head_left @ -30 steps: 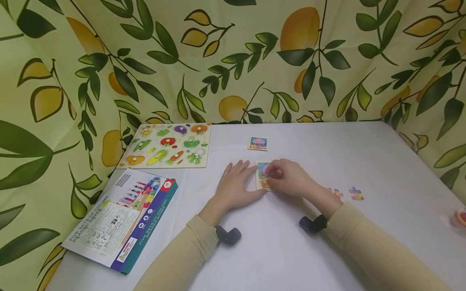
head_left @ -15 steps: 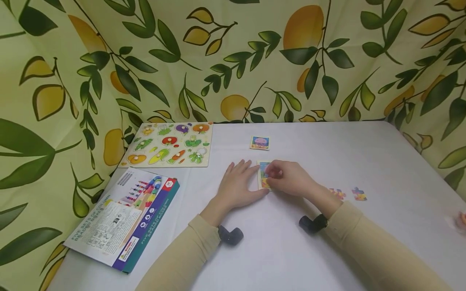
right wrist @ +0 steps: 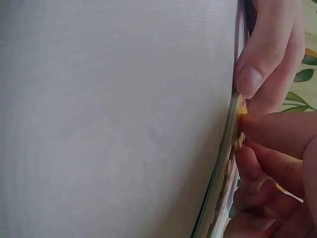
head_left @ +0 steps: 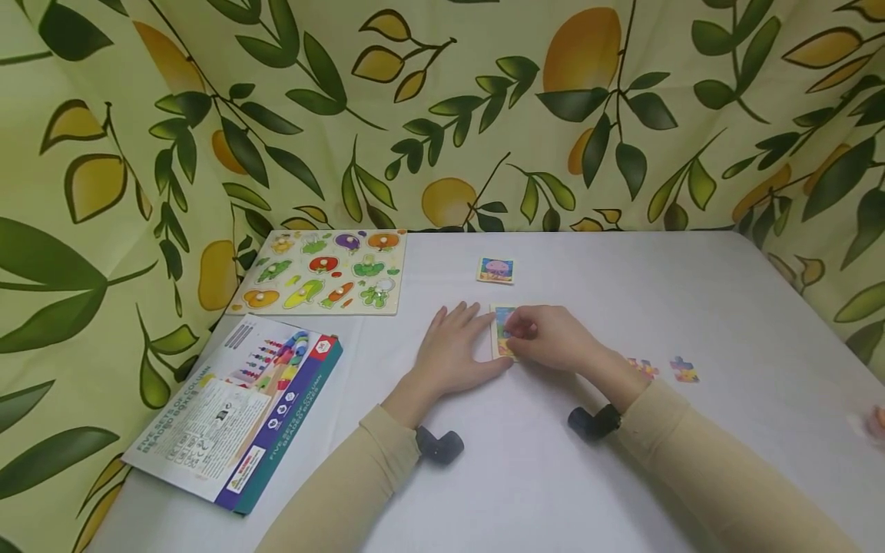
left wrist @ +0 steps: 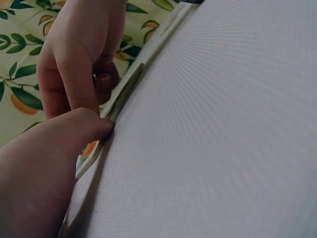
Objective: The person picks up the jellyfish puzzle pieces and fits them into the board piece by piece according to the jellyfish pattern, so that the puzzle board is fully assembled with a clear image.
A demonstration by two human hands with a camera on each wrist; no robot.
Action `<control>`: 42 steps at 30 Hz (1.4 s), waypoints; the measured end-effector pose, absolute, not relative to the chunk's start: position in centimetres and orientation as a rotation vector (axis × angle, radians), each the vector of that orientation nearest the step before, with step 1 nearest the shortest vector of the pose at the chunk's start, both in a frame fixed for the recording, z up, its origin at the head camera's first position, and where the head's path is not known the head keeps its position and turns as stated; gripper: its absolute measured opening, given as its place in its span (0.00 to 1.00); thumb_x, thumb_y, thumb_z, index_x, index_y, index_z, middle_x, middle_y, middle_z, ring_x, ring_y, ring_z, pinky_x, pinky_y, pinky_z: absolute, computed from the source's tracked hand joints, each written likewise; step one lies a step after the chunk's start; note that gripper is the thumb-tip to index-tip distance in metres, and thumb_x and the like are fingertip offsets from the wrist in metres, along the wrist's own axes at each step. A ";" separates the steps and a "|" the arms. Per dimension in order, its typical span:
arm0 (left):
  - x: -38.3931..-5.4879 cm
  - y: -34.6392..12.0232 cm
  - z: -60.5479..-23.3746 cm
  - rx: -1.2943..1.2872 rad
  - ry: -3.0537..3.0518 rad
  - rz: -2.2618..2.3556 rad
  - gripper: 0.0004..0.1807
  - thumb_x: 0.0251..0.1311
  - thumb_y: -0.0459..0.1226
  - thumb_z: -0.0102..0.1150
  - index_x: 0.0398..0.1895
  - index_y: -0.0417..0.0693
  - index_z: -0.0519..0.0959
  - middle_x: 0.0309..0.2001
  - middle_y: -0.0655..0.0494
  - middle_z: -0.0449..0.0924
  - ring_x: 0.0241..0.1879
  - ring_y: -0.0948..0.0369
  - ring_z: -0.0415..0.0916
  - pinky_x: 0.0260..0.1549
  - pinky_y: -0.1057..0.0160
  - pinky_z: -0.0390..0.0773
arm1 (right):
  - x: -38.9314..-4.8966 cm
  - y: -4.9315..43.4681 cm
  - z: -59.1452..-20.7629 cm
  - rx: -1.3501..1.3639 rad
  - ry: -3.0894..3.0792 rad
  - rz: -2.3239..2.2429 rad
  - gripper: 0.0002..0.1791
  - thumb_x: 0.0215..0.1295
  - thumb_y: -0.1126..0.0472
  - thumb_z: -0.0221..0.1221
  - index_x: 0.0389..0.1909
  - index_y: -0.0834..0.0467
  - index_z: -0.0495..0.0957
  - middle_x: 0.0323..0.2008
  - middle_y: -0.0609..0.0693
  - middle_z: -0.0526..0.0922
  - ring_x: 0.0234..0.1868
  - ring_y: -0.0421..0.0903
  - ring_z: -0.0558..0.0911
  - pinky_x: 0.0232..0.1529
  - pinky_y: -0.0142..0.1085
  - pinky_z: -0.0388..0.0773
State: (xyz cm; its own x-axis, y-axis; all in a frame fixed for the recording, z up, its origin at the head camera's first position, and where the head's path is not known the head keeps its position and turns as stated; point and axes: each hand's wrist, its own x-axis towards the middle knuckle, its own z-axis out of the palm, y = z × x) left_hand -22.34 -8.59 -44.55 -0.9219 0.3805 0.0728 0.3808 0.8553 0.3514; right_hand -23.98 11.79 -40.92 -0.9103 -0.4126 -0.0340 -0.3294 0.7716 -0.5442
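Observation:
A small jigsaw puzzle board point(head_left: 498, 330) with a pale rim and a blue and yellow picture lies mid-table, its right part hidden by my right hand. My left hand point(head_left: 452, 346) rests at its left side with fingers spread, the thumb touching the near edge. My right hand point(head_left: 553, 336) is over the board, thumb and curled fingers pinching a puzzle piece down at its surface. In the right wrist view, piece edges show along the board's side beneath the right fingers point(right wrist: 270, 129). Most of the pinched piece is hidden.
Loose puzzle pieces point(head_left: 684, 369) lie right of the hands. A small picture card point(head_left: 495, 270) with a pink sea creature lies behind the board. At left are a vegetable peg puzzle point(head_left: 325, 276) and a beaded-toy box point(head_left: 235, 415). A blurred object point(head_left: 878, 422) sits at the right edge.
The head view has shifted slightly, so everything sits a little further right in it. Both hands keep nearly the same place at the puzzle board.

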 end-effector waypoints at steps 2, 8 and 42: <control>-22.3 -8.6 -44.6 -0.626 -3.023 -0.575 0.45 0.60 0.70 0.54 0.76 0.59 0.69 0.78 0.53 0.61 0.79 0.54 0.49 0.78 0.49 0.38 | -23.9 11.8 -40.8 -0.599 2.818 -0.808 0.10 0.64 0.60 0.68 0.45 0.56 0.84 0.35 0.46 0.85 0.39 0.47 0.81 0.46 0.46 0.81; -22.3 -8.6 -44.5 -0.631 -3.019 -0.584 0.45 0.60 0.69 0.54 0.76 0.59 0.69 0.78 0.53 0.60 0.79 0.54 0.49 0.78 0.50 0.38 | -23.7 11.5 -40.6 -0.619 2.865 -0.723 0.10 0.64 0.59 0.68 0.45 0.57 0.86 0.41 0.49 0.87 0.47 0.51 0.84 0.53 0.52 0.81; -22.2 -8.6 -44.5 -0.616 -3.025 -0.596 0.45 0.59 0.69 0.55 0.76 0.59 0.69 0.78 0.53 0.60 0.79 0.54 0.48 0.78 0.50 0.37 | -23.2 10.8 -39.6 -0.860 2.956 -0.310 0.11 0.67 0.58 0.67 0.46 0.56 0.90 0.48 0.54 0.87 0.51 0.54 0.85 0.54 0.52 0.82</control>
